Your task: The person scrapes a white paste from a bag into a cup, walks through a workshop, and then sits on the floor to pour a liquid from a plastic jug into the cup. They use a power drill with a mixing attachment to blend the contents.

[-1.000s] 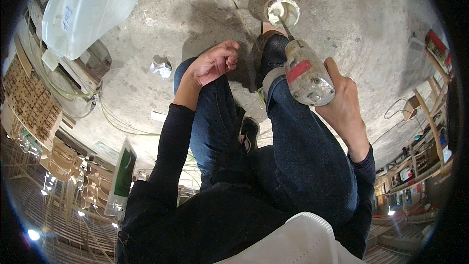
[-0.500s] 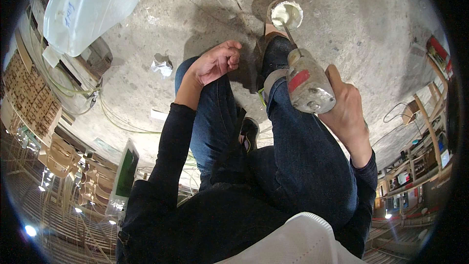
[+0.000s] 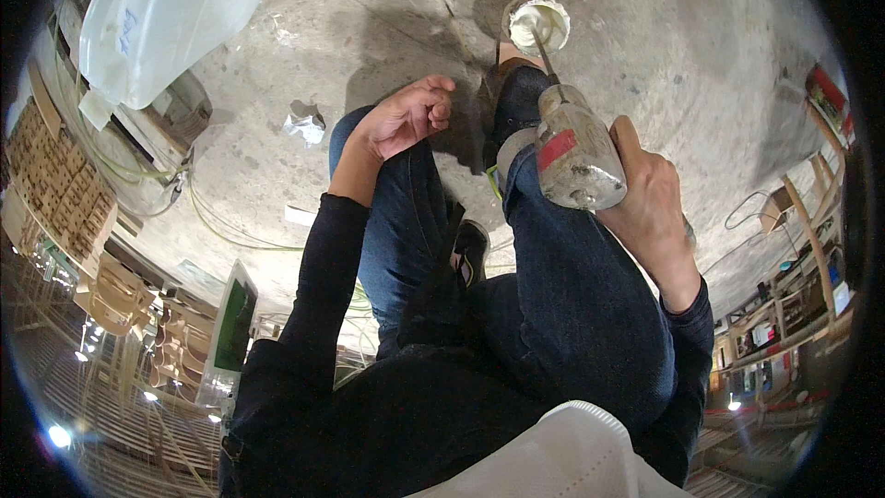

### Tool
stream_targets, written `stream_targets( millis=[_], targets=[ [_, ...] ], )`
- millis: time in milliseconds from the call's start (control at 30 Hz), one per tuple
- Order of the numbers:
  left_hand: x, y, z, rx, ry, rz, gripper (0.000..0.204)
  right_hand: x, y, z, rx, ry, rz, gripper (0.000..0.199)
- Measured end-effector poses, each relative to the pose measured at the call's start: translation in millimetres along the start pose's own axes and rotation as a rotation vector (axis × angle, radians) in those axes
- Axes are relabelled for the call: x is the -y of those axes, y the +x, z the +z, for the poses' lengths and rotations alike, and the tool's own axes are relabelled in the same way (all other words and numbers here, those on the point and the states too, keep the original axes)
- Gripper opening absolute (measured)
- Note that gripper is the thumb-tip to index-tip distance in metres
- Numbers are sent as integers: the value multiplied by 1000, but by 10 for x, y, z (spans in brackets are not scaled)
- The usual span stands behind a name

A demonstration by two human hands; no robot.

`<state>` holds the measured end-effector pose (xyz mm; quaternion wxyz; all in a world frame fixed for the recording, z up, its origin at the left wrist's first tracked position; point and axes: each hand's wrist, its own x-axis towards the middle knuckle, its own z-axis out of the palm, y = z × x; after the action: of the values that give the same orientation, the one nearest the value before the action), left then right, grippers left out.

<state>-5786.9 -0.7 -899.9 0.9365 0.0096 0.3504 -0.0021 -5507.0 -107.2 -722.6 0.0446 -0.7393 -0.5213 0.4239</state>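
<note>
My right hand [image 3: 650, 198] is wrapped round a drill [image 3: 581, 152], worn and silver, with a red mark on its body. From the drill's far end a thin dark rod [image 3: 544, 57] reaches into a round cup [image 3: 512, 17] on the floor. Thick white paste [image 3: 535, 20] lies inside the cup and coats its rim. The cup stands just beyond the toe of my right shoe [image 3: 521, 97]. Over my left knee rests my left hand [image 3: 410, 118], its fingers loosely curled in with nothing visible in them.
A large translucent plastic container [image 3: 175, 18] stands at the far left. Crumpled white paper [image 3: 304, 127] lies on the concrete floor, with a thin yellow-green hose [image 3: 217, 226] nearby. Stacked wooden pieces [image 3: 60, 166] are at the left edge; wooden shelving [image 3: 784, 341] is at the right.
The drill and my right hand have shifted slightly left and away from me, with the rod still in the cup. My left hand has stayed in place.
</note>
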Motion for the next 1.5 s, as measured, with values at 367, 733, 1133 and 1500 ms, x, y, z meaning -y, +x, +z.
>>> stream_targets(
  millis=[367,733,1133,1500],
  targets=[
    [-2,-5,23,-24,21,-8,23,-63,70,6,3,82,6,50],
    [-15,-8,39,-48,6,-17,19,-89,59,-6,-9,144,17,55],
    [-4,0,-10,-22,15,-9,13,-39,-21,-22,42,32,29,52],
    [7,8,-40,28,-6,13,6,-7,-50,-2,4,-113,16,41]
  ],
)
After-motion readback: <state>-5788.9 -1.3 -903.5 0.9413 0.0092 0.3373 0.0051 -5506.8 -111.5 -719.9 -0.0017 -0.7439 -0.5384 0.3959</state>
